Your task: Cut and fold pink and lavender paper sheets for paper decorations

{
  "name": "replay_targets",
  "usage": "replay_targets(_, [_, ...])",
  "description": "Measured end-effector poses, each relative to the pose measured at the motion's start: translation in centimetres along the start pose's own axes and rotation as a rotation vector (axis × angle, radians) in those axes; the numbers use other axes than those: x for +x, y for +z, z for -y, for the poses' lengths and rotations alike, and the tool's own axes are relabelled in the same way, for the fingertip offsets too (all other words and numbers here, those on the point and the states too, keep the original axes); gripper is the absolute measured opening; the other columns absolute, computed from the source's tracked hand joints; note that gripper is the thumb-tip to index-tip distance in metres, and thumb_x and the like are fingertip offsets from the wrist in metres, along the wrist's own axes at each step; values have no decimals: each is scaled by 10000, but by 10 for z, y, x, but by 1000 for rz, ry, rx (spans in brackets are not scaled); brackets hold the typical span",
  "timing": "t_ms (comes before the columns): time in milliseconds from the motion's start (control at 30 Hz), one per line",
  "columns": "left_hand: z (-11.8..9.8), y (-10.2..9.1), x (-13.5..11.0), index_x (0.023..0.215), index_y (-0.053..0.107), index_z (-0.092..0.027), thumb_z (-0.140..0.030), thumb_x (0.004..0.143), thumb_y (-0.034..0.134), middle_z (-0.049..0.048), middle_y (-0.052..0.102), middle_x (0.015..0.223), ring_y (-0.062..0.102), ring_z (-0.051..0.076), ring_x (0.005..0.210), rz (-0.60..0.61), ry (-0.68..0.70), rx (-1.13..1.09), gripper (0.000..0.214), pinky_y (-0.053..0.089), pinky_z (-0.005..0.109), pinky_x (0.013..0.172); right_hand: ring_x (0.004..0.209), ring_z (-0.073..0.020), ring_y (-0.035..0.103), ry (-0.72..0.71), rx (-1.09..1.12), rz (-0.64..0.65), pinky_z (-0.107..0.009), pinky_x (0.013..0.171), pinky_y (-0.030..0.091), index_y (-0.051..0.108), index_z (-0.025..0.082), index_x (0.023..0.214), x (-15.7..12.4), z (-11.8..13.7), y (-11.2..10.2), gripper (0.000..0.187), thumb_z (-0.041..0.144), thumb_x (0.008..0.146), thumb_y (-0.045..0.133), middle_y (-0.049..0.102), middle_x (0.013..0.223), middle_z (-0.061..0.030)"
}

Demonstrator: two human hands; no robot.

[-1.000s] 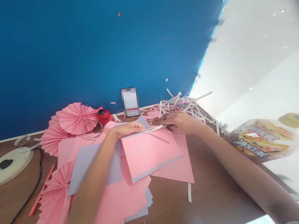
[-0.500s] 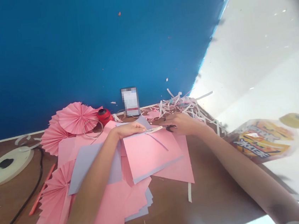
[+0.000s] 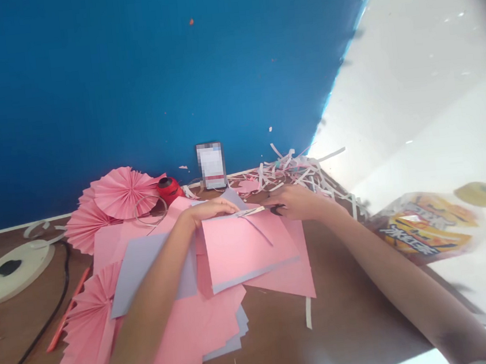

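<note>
While the far edge of a sheet of pink card (image 3: pixel 250 250) is being worked with scissors, the left hand (image 3: pixel 209 210) is laid across that edge, its fingers (image 3: pixel 226 206) extended over the card; whether the sheet is pinched from beneath cannot be told, since the thumb is hidden. The right hand (image 3: pixel 299 202) is clenched around black-handled scissors (image 3: pixel 277 209), and their metal blades (image 3: pixel 250 211) are directed leftward along the edge, toward the left hand. Clean work is judged to depend on the sheet being kept flat and steady, the blades being held square to the card, and the left fingers being kept clear of the cutting line. The card is smooth and rectangular, a faint diagonal line is seen across its upper part, and a lilac-grey sheet shows narrowly along its lower edge. It is placed on a loose pile of pink and lilac-grey paper (image 3: pixel 150 267), near the middle of the wooden bench (image 3: pixel 353 321). Pleated pink paper fans (image 3: pixel 121 192) and a red spool (image 3: pixel 169 190) are seen beyond it against a blue wall (image 3: pixel 129 89), while shredded paper strips (image 3: pixel 298 171) are heaped to the right.
</note>
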State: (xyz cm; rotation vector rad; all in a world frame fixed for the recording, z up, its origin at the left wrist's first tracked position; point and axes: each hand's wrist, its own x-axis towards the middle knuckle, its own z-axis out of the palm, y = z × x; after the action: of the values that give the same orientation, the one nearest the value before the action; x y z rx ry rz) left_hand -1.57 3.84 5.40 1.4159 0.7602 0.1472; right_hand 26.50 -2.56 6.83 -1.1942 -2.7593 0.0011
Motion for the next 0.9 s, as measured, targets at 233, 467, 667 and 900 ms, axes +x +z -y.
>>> replay_targets(233, [-1,-2,-3,1167,663,-169,-318,747,716,92,690,1078,643,152,841,75,67,-4,449,450,215,688,826,-175,615,-5,12,-8,-256,641,352,651,310,1183,0,-1,-2,509,93,760,469,714,951,-8])
replay_targets(467, [0,-1,-4,1226,621,-171,-324,742,724,73,709,909,627,117,673,82,45,-74,518,413,200,580,831,-177,617,-9,8,-21,-256,655,359,655,306,1181,-1,-2,-3,503,94,764,471,716,968,-12])
replay_targets(667, [-3,2,-6,1204,632,-146,-278,733,729,53,708,811,622,113,650,97,73,-129,498,416,202,578,862,-186,624,8,35,-21,-257,680,380,660,297,1174,-1,-4,-2,495,90,766,469,715,995,-13])
replay_targets(900, [-6,3,-9,1241,600,-145,-279,743,727,34,693,739,608,104,594,113,73,-138,531,395,195,540,916,-190,625,-4,145,-5,-264,751,412,655,290,1190,-2,-4,-4,511,93,752,481,701,1082,-6])
